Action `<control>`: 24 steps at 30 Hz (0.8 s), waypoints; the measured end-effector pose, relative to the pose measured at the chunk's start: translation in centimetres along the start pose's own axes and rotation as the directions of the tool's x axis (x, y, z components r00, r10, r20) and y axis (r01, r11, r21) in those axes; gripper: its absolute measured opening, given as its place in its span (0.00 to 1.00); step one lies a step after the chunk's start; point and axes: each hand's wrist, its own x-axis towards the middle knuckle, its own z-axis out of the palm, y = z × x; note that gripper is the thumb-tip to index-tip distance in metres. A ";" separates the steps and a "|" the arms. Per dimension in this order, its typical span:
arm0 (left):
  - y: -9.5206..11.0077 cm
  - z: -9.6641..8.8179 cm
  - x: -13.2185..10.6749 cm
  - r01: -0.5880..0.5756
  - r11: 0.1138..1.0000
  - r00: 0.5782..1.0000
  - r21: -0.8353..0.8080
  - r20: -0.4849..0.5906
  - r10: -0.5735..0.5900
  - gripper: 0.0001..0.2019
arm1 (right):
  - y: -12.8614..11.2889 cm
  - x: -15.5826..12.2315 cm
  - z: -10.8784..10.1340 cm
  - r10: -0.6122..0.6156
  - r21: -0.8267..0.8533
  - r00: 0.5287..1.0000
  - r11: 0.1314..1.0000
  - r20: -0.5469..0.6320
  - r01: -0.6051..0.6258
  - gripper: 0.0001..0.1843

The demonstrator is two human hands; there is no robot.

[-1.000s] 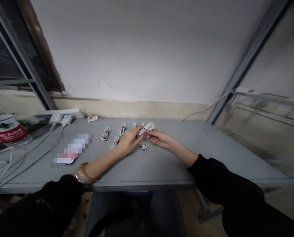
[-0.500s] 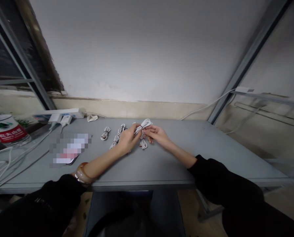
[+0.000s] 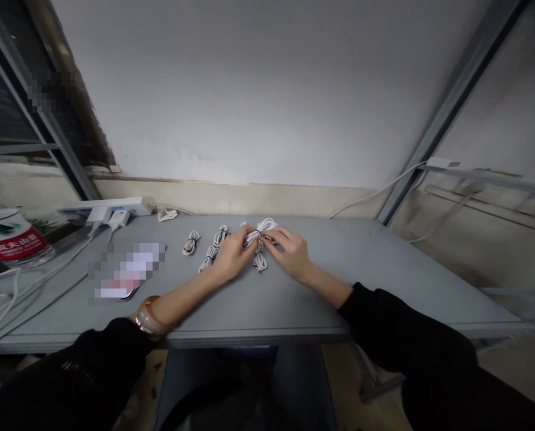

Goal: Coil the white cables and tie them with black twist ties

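Note:
Both of my hands meet over the far middle of the grey table (image 3: 267,299). My left hand (image 3: 232,254) pinches a coiled white cable bundle (image 3: 262,227) and holds it just above the table. My right hand (image 3: 289,251) has its fingers on the same bundle from the right side. Several more coiled white cables lie in a row beside them: one (image 3: 191,242) to the left, another (image 3: 221,234) closer in, one (image 3: 207,258) in front of it, and one (image 3: 260,261) under my hands.
A white power strip (image 3: 106,209) with plugged-in chargers sits at the table's back left, wires trailing off the left edge. A blurred flat object (image 3: 126,269) lies on the left of the table. A red-labelled bottle (image 3: 9,236) stands far left. A wall runs behind.
My hands lowered the bundle slightly toward the table. My right hand turned palm-down, its fingers spreading over the bundle's right end.

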 end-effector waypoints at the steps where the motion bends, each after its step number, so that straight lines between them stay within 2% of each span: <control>1: 0.0 0.0 0.0 -0.002 1.000 1.000 -0.013 0.005 0.002 0.11 | 0.0 0.0 -0.1 -0.008 -0.027 1.000 1.000 0.008 0.008 0.13; 4: 0.2 -0.1 0.0 -0.001 0.999 1.000 -0.053 0.012 0.002 0.10 | -0.3 0.2 -0.4 0.009 -0.065 0.997 0.998 0.074 -0.004 0.15; 9: 0.4 -0.1 -0.1 -0.012 0.994 1.000 -0.111 -0.021 0.010 0.08 | -0.9 0.4 -0.9 0.170 0.033 0.969 0.983 0.179 -0.179 0.18; 14: 0.5 0.1 -0.3 -0.031 0.995 0.997 -0.096 -0.080 0.023 0.07 | -1.6 0.3 -0.3 0.250 0.167 0.961 0.949 0.120 -0.267 0.15; 16: 0.4 0.1 -0.3 -0.025 0.997 0.995 -0.076 -0.096 0.018 0.08 | -1.9 0.3 0.1 0.329 0.302 0.938 0.888 0.112 -0.348 0.14; 18: 0.4 0.0 -0.3 -0.019 0.998 0.995 -0.053 -0.103 0.014 0.08 | -1.9 0.5 0.4 0.424 0.466 0.888 0.758 0.179 -0.456 0.14; 20: 0.4 -0.1 -0.4 -0.018 0.999 0.993 -0.029 -0.118 0.015 0.08 | -1.8 0.9 0.4 0.472 0.603 0.818 0.562 0.329 -0.567 0.15; 22: 0.5 -0.2 -0.4 -0.017 1.000 0.990 -0.009 -0.137 0.015 0.08 | -1.6 1.4 0.2 0.442 0.667 0.732 0.327 0.519 -0.670 0.16; 24: 0.6 -0.3 -0.4 -0.019 1.000 0.989 0.002 -0.147 0.019 0.08 | -1.3 1.8 -0.2 0.343 0.653 0.646 0.110 0.682 -0.749 0.16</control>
